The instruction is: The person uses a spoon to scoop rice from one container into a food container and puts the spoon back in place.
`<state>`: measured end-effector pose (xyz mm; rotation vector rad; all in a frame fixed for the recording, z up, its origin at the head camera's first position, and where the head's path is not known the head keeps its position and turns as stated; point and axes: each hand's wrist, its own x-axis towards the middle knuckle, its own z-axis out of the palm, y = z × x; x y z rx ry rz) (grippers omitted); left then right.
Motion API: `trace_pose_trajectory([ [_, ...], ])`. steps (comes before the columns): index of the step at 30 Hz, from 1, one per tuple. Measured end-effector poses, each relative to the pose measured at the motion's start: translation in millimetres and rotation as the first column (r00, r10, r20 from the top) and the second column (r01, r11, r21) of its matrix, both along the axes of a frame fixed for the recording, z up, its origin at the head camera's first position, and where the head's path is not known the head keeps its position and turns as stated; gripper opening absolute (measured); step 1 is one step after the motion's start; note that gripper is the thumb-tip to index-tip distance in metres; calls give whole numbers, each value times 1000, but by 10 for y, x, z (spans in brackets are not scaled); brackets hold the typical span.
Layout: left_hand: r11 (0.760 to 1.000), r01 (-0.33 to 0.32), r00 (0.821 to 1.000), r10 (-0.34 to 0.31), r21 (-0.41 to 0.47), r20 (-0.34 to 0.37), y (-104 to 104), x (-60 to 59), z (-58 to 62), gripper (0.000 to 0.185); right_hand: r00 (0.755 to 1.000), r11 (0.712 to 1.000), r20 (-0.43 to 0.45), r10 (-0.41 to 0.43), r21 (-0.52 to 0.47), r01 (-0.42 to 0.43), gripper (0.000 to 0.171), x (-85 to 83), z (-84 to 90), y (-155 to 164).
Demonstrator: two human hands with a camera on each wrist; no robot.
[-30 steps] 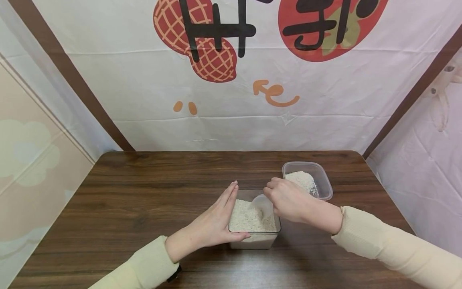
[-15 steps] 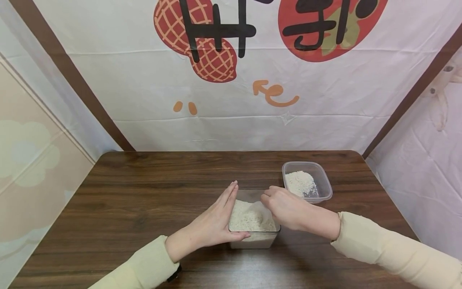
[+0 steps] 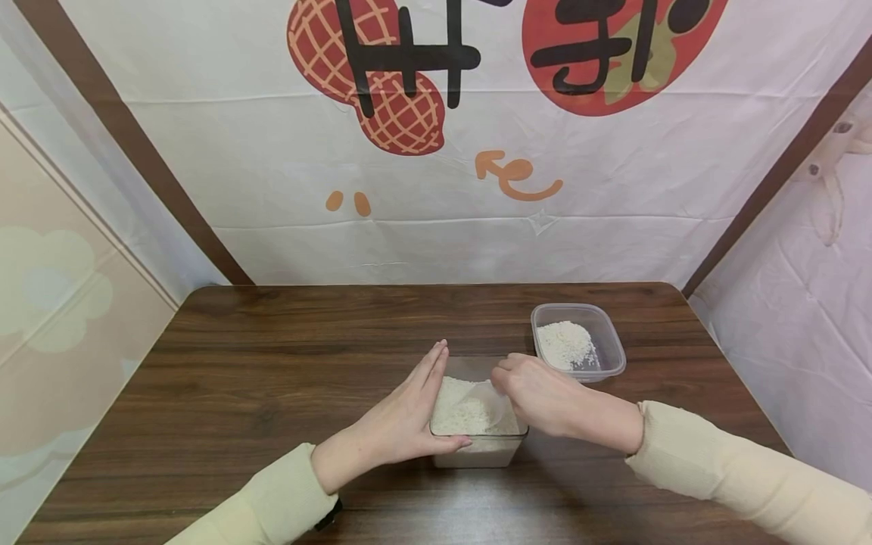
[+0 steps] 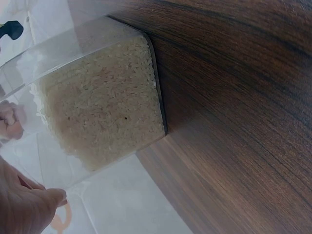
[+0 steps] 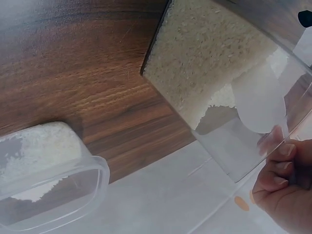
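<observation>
A clear square-topped container [image 3: 480, 451] holds rice [image 3: 456, 412] and stands upright near the table's front. My left hand [image 3: 398, 425] rests against its left side with fingers straight, the thumb lying along the near rim. Above the container's far end, my right hand [image 3: 541, 393] pinches a whitish translucent scoop [image 3: 489, 405] with curled fingers. The scoop dips inside the container, tilted, its lower part among the grains. The right wrist view shows the scoop [image 5: 261, 100] through the clear wall; its handle is mostly hidden by the fingers.
Behind and right of the container sits a shallow clear plastic tub [image 3: 608, 341] with a pile of white rice [image 3: 565, 344] in it. Both stand on a dark wooden table [image 3: 286, 356]. A white printed cloth [image 3: 272, 151] hangs behind the table's far edge.
My right hand has come down and slightly nearer, lowering the scoop into the rice and tilting it. My left hand stays against the container.
</observation>
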<state>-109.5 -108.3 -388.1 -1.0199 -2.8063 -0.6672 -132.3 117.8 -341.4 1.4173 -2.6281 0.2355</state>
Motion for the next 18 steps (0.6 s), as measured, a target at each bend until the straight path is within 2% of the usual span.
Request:
trace_pose_trajectory([
  [10, 1000, -2, 1000, 2, 0, 7, -4, -4, -3, 109, 984, 994, 153, -91, -44, 99, 23, 33, 24, 7],
  [18, 1000, 1, 1000, -1, -7, -6, -3, -3, 3, 108, 952, 981, 266, -152, -76, 178, 25, 48, 66, -14],
])
